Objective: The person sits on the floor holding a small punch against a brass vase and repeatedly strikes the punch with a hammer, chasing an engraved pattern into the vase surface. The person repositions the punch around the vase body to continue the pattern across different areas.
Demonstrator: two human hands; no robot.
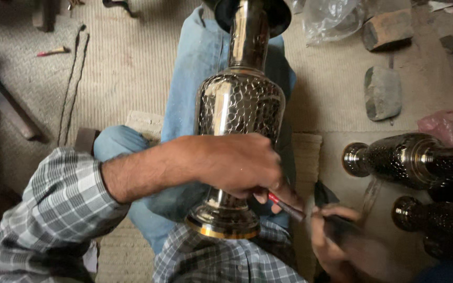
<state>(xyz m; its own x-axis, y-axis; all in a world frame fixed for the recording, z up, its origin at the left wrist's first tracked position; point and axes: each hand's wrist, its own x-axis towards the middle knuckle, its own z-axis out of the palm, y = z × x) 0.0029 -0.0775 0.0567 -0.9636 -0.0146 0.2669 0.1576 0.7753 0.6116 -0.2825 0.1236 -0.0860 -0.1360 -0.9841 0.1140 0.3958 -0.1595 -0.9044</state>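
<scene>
A tall shiny metal vase [239, 99] with a hammered, engraved body lies along my lap, its gold-rimmed base [222, 222] toward me and its flared mouth away. My left hand [239, 163] reaches across the vase's lower body and pinches a thin red-tipped tool [287, 205] against the metal. My right hand [336, 238], blurred at the lower right, grips a dark tool [342, 222] close to the thin tool's upper end.
Two dark engraved vases [410, 160] [436, 222] lie on the floor at right. Stone blocks [383, 93] [388, 29] and a crumpled plastic bag [331, 18] sit at the upper right. A woven mat [127, 57] covers the floor; a wooden bar [6, 105] lies at left.
</scene>
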